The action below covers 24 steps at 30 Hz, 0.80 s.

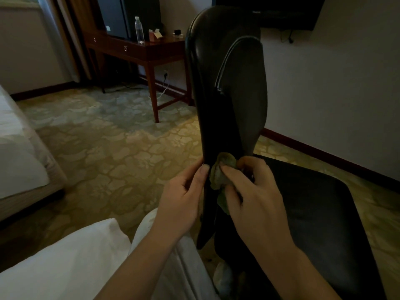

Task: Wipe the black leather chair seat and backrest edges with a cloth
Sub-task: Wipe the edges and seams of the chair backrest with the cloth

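The black leather chair stands edge-on before me, its tall backrest rising up the middle and its seat spreading to the lower right. My left hand grips the lower edge of the backrest, thumb laid on the leather. My right hand holds a crumpled greenish cloth bunched against the backrest edge, just above where it meets the seat. Part of the cloth hangs down under my fingers.
A wooden desk stands at the back with a water bottle and small boxes on it. A bed lies at the left, a white pillow at the lower left. Patterned carpet covers the floor; a white wall is right.
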Each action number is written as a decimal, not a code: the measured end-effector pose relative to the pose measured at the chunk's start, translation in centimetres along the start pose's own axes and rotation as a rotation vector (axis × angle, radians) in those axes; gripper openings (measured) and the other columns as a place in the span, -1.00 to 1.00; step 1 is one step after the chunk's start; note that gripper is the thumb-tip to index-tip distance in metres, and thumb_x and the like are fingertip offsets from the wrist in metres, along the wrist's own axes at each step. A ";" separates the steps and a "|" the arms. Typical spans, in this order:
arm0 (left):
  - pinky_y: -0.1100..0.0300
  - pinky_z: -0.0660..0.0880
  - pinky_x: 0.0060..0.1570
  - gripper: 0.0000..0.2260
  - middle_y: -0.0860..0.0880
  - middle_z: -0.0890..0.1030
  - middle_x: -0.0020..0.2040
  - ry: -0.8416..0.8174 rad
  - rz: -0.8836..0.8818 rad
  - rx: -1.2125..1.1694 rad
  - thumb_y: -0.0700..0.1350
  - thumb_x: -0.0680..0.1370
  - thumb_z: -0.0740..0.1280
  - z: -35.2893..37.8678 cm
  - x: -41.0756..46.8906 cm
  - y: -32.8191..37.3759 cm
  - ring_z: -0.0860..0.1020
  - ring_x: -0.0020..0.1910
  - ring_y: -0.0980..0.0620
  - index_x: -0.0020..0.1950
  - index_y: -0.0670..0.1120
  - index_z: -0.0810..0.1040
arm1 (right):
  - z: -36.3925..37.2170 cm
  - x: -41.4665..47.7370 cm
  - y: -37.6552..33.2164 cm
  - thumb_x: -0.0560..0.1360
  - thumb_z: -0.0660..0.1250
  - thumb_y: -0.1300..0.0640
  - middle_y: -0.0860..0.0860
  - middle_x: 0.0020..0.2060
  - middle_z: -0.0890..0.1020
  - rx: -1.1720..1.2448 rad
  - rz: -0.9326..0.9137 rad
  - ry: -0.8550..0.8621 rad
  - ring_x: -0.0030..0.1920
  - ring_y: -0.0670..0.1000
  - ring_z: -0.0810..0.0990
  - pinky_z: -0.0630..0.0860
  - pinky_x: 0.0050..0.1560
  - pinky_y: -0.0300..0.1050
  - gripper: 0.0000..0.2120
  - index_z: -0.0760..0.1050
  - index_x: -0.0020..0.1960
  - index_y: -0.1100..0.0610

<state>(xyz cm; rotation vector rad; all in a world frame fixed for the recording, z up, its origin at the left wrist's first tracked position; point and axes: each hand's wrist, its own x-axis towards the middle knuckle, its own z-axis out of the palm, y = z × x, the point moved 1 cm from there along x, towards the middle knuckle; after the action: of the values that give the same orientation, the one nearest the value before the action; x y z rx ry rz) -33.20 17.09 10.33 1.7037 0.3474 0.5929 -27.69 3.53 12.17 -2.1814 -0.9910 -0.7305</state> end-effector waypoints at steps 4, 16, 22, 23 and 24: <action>0.22 0.54 0.20 -0.51 0.33 0.63 0.13 0.009 -0.009 0.008 0.28 0.51 0.17 0.1 -0.1 -0.2 0.57 0.14 0.35 0.37 0.14 0.52 | 0.5 -2.2 1.0 0.39 0.47 0.30 0.14 0.10 0.52 -0.062 -0.018 -0.131 -0.02 0.10 0.52 0.50 -0.22 -0.19 -0.69 0.61 0.13 0.14; -0.05 0.54 0.24 -0.51 0.20 0.66 0.16 0.004 -0.019 0.011 0.35 0.54 0.18 0.1 0.1 -0.6 0.60 0.19 0.18 0.38 0.17 0.52 | 0.3 -0.5 0.8 0.51 0.33 0.22 0.15 0.11 0.53 0.020 -0.048 0.006 0.02 0.09 0.52 0.53 -0.10 -0.15 -0.80 0.62 0.11 0.17; -0.02 0.51 0.27 -0.68 0.28 0.64 0.17 0.010 -0.018 0.035 0.32 0.53 0.17 0.1 0.2 -0.6 0.58 0.21 0.23 0.24 0.36 0.50 | 0.8 -3.3 2.2 0.38 0.49 0.29 0.06 0.09 0.50 0.009 0.010 -0.168 0.01 0.03 0.51 0.52 -0.14 -0.20 -0.68 0.62 0.13 0.13; -0.02 0.51 0.28 -0.67 0.27 0.63 0.19 0.014 -0.016 0.030 0.32 0.52 0.17 0.2 0.2 -0.6 0.57 0.22 0.23 0.24 0.35 0.51 | 0.6 -3.3 2.2 0.38 0.49 0.29 0.08 0.09 0.51 0.017 0.008 -0.136 0.01 0.04 0.51 0.53 -0.13 -0.18 -0.68 0.63 0.12 0.14; -0.02 0.51 0.28 -0.65 0.26 0.63 0.20 0.019 -0.016 0.025 0.34 0.51 0.17 0.2 0.2 -0.7 0.57 0.23 0.22 0.25 0.34 0.51 | 0.3 -3.1 2.1 0.39 0.49 0.30 0.10 0.09 0.51 0.033 0.007 -0.089 0.00 0.05 0.52 0.53 -0.12 -0.17 -0.70 0.63 0.12 0.16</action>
<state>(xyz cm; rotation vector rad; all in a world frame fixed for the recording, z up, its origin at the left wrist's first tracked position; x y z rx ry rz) -32.87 17.18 9.65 1.7192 0.3829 0.5956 -27.68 1.28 9.21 -2.2039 -1.0327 -0.6147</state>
